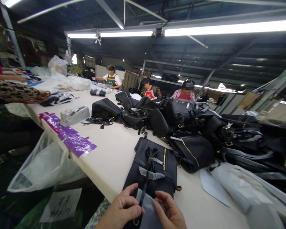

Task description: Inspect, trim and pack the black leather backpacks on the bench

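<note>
A black leather-look backpack (169, 178) lies on the table in front of me, with a gold zip and a bundle of thin straps (150, 157) tied near its top. Clear plastic wrap (152, 175) covers part of a buckle area below that bundle. My left hand (125, 208) pinches a narrow black strap (143, 192) between thumb and finger over the lower end of the bag. Between my hands is a translucent whitish sheet (148, 211), its right edge pinched by my right hand (169, 211).
A heap of black bags (193, 152) fills the right side of the table (105, 165). A tape dispenser (75, 116) and purple tape strips (73, 140) lie at the left edge, above a hanging plastic bag (50, 165). Several co-workers sit or stand around the table.
</note>
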`<state>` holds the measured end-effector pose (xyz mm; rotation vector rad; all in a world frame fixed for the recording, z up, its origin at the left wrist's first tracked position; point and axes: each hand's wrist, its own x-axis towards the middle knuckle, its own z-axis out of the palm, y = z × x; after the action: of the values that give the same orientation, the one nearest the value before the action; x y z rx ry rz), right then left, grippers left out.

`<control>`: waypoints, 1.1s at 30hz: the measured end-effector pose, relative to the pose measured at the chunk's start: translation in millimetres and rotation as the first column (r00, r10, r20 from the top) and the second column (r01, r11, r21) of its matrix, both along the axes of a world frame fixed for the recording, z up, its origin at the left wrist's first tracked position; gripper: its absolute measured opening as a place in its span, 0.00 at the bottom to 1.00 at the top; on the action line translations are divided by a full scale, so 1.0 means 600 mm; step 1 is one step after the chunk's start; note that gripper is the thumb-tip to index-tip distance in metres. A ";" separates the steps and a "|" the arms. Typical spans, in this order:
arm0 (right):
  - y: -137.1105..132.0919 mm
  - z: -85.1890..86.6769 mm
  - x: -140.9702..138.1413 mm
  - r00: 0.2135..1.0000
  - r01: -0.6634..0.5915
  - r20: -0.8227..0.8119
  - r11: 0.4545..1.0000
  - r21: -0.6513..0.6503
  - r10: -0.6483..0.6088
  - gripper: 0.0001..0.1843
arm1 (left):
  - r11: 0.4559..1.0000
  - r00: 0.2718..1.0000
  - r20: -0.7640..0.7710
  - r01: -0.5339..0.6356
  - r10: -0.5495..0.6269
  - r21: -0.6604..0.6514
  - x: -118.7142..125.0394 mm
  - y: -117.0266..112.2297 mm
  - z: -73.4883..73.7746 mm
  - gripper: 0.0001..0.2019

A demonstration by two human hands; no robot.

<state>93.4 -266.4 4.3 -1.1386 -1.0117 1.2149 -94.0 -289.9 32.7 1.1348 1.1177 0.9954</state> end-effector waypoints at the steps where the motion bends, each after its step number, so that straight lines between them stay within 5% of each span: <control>1: 0.003 0.005 -0.009 1.000 -0.017 -0.006 1.000 0.013 0.017 0.27 | 1.000 1.000 0.020 0.000 0.000 0.008 0.003 -0.001 0.001 0.14; 8: 0.015 0.009 -0.032 0.988 -0.016 -0.152 0.998 -0.060 0.006 0.29 | 0.991 0.993 0.121 0.026 -0.010 -0.134 0.018 -0.005 -0.019 0.18; 13: 0.001 -0.024 -0.028 0.930 -0.240 -0.341 0.931 -0.277 0.138 0.29 | 0.987 0.997 0.069 -0.030 0.041 -0.155 0.026 -0.005 -0.022 0.18; 19: -0.006 -0.018 -0.031 0.862 -0.465 -0.355 0.845 -0.265 0.363 0.24 | 0.996 0.995 -0.096 -0.024 0.016 -0.081 0.028 -0.009 -0.005 0.13; 25: -0.004 0.000 -0.049 0.901 -0.384 -0.305 0.894 -0.231 0.308 0.21 | 0.995 0.954 -0.288 -0.071 0.087 0.063 0.024 -0.022 0.010 0.04; 30: -0.009 0.007 -0.057 0.903 -0.344 -0.360 0.896 -0.280 0.235 0.21 | 0.975 0.974 -0.039 -0.222 0.222 0.000 0.017 -0.036 -0.035 0.40; 33: -0.013 0.007 -0.061 0.914 -0.299 -0.364 0.905 -0.301 0.181 0.21 | 0.982 0.980 0.098 -0.167 0.176 -0.087 0.016 -0.041 -0.064 0.37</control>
<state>57.1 -274.1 8.4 -1.0475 -0.7098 1.7788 -84.2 -314.6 -5.9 0.9240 1.1740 1.1219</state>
